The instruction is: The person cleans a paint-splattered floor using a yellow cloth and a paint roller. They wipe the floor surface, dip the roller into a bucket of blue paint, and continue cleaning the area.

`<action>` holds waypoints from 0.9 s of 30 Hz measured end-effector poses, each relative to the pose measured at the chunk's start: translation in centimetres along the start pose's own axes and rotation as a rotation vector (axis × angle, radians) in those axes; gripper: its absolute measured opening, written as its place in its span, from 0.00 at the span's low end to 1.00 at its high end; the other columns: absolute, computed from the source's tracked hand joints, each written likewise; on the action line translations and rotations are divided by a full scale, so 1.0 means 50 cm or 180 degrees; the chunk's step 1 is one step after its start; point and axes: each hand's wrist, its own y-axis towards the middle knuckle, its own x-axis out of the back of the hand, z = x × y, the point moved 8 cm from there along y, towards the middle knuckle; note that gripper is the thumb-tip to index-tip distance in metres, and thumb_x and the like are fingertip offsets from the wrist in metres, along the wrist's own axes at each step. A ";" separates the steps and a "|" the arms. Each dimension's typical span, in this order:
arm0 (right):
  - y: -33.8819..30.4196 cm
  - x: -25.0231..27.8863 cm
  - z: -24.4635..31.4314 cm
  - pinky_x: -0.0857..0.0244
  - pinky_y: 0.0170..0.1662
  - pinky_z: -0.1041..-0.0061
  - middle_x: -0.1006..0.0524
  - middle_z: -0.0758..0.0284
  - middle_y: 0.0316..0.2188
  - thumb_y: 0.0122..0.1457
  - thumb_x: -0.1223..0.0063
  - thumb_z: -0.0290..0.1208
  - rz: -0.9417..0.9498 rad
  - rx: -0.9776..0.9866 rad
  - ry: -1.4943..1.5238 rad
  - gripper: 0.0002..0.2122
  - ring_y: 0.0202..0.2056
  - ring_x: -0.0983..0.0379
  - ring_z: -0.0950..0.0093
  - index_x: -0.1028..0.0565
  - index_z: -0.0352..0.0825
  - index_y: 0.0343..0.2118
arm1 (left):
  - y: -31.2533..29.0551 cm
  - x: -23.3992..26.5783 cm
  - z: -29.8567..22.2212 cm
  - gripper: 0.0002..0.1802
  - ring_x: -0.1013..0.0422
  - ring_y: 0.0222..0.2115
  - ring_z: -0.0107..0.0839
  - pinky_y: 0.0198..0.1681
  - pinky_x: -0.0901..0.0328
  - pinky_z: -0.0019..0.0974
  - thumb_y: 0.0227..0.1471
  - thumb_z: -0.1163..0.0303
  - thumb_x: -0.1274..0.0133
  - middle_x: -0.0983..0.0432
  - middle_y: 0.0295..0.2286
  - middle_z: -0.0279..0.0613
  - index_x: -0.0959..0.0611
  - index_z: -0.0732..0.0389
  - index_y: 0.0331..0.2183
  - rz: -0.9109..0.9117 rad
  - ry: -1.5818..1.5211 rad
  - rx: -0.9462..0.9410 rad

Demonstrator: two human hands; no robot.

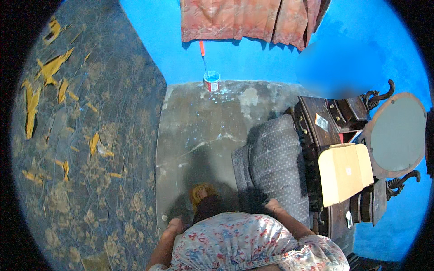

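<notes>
My left hand (174, 225) hangs low beside my hip, next to the dark patterned surface on the left. Its fingers are too small and shadowed to read. On the other side, my right hand (273, 206) is at the near edge of a grey dotted cloth (278, 158) draped over a bulky form. Whether it touches the cloth I cannot tell, and its fingers are mostly hidden. Against the far wall stands a small paint bucket (212, 86) with blue paint in it. A long tool with a red handle (202, 49) leans out of it against the wall.
A dark wooden dresser (312, 122) with an oval mirror (398, 135) stands at the right, a cream board (346, 174) on it. Left lies a dark floral surface (99, 135) with torn yellow patches. A reddish curtain (239, 20) hangs on the blue wall (253, 63). White spots mark the concrete floor (194, 117).
</notes>
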 end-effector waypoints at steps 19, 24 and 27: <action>0.356 0.031 0.106 0.26 0.39 0.63 0.19 0.55 0.32 0.48 0.39 0.45 0.0218 -0.0433 0.0183 0.21 0.33 0.20 0.58 0.21 0.31 0.38 | 0.561 0.727 -0.343 0.29 0.30 0.48 0.53 0.50 0.33 0.46 0.46 0.57 0.39 0.26 0.45 0.57 0.23 0.64 0.47 -0.0317 0.1019 -0.0943; 0.432 0.179 0.230 0.25 0.36 0.59 0.20 0.54 0.35 0.51 0.40 0.44 0.0507 -0.0698 0.0332 0.23 0.32 0.20 0.59 0.24 0.31 0.44 | 0.607 0.773 -0.499 0.27 0.27 0.42 0.57 0.47 0.33 0.50 0.45 0.58 0.39 0.24 0.39 0.63 0.22 0.65 0.44 -0.0271 0.0669 -0.1418; 0.455 0.266 0.320 0.26 0.37 0.57 0.21 0.53 0.39 0.52 0.43 0.45 0.0803 -0.0616 0.0624 0.23 0.33 0.20 0.59 0.25 0.33 0.47 | 0.650 0.821 -0.538 0.29 0.29 0.45 0.56 0.51 0.34 0.48 0.45 0.58 0.39 0.25 0.42 0.63 0.23 0.66 0.46 0.0232 0.1166 -0.0965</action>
